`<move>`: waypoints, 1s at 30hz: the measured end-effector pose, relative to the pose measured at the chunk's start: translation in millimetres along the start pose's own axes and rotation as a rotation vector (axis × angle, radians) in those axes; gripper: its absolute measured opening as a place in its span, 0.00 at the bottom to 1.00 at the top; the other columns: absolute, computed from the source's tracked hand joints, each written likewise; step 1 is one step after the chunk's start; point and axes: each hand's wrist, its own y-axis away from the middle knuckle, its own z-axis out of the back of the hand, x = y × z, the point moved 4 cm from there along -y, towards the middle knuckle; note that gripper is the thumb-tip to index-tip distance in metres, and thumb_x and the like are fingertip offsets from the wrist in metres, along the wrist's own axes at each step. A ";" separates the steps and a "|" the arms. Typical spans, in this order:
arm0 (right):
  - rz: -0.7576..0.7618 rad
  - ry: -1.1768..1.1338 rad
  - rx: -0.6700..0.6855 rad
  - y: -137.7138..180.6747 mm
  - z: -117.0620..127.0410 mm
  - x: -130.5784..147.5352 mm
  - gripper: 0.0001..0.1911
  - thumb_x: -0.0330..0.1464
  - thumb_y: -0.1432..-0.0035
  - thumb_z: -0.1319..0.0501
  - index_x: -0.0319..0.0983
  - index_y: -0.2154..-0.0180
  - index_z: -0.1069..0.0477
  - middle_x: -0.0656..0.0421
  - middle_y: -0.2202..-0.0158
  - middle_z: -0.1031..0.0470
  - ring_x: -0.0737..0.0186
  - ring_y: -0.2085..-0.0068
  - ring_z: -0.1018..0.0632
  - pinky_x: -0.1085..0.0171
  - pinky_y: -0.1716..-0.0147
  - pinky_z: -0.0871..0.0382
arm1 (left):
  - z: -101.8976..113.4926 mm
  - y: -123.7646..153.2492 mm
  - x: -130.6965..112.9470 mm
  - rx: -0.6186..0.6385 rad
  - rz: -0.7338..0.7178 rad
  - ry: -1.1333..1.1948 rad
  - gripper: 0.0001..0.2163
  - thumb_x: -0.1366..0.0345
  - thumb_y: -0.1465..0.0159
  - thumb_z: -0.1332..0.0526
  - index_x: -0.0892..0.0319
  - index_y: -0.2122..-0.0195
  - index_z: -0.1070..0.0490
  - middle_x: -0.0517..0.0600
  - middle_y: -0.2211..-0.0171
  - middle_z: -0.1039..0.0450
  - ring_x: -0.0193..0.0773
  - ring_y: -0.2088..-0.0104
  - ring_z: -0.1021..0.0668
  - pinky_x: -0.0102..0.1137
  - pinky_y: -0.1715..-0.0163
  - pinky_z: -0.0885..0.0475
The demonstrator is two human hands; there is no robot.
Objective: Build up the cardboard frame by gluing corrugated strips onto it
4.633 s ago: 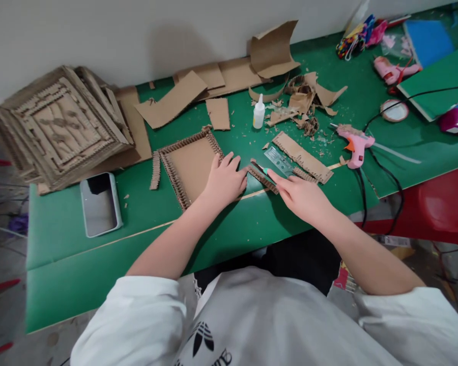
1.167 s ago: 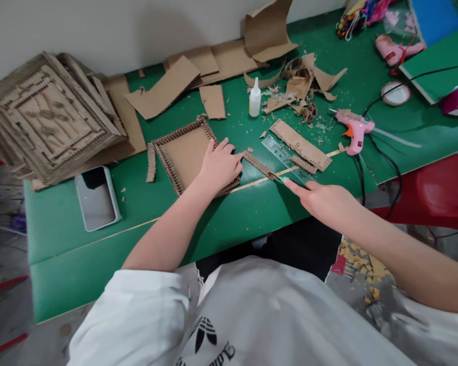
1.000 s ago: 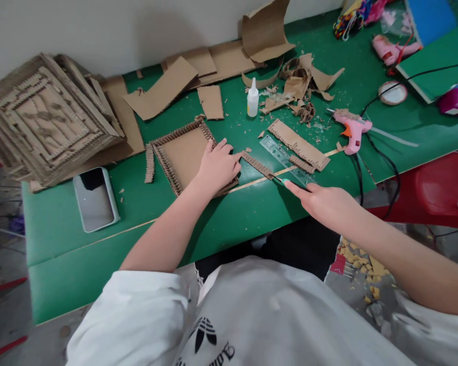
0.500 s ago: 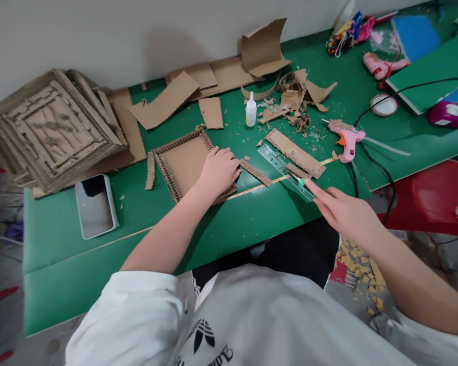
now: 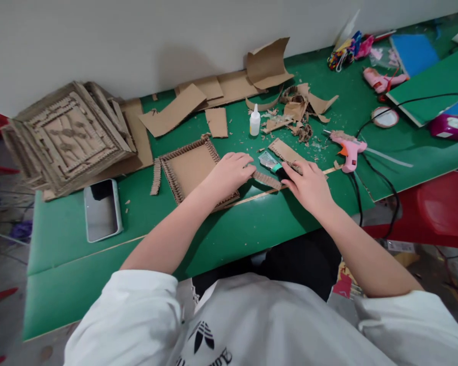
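On the table [image 5: 80, 244], two hands, one cardboard strip [image 5: 266, 179].

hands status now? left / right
Left hand: open, flat on the cardboard frame, touching the strip.
Right hand: closed on the knife.

Bare green tabletop [image 5: 229, 231] lies open on the near side of both hands, clear to its front edge. Beyond the fingers [image 5: 241, 160] of the left hand [image 5: 229, 174], a glue bottle [image 5: 255, 120] stands upright amid cardboard scraps [image 5: 297, 109]. Just right of the right hand [image 5: 309, 184], a pink glue gun [image 5: 349, 150] and its black cable [image 5: 361, 195] bar the way. Left of the left hand, the cardboard frame [image 5: 193, 168] fills the surface, with a phone [image 5: 101, 209] well apart.
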 end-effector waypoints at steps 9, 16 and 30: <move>-0.182 -1.086 -0.040 -33.6 24.0 43.7 0.14 0.41 0.51 0.36 0.36 0.69 0.24 0.61 0.76 0.27 0.68 0.74 0.30 0.66 0.73 0.36 | 62.0 28.8 0.1 -0.540 0.408 0.478 0.27 0.58 0.33 0.46 0.53 0.35 0.53 0.57 0.44 0.32 0.42 0.45 0.27 0.39 0.48 0.30; -0.132 -1.494 0.027 -54.3 40.4 69.8 0.14 0.40 0.58 0.31 0.36 0.74 0.29 0.63 0.79 0.28 0.71 0.77 0.30 0.69 0.75 0.35 | 60.5 25.8 13.7 -0.716 0.486 1.063 0.32 0.51 0.37 0.42 0.50 0.35 0.55 0.49 0.63 0.24 0.33 0.69 0.21 0.32 0.63 0.24; -0.051 -1.494 -0.097 -43.5 46.0 62.0 0.12 0.40 0.56 0.29 0.40 0.73 0.26 0.63 0.74 0.26 0.70 0.72 0.27 0.69 0.72 0.33 | 79.5 29.3 -4.2 -0.675 0.455 1.334 0.33 0.68 0.50 0.28 0.50 0.43 0.37 0.40 0.76 0.30 0.29 0.72 0.24 0.24 0.69 0.25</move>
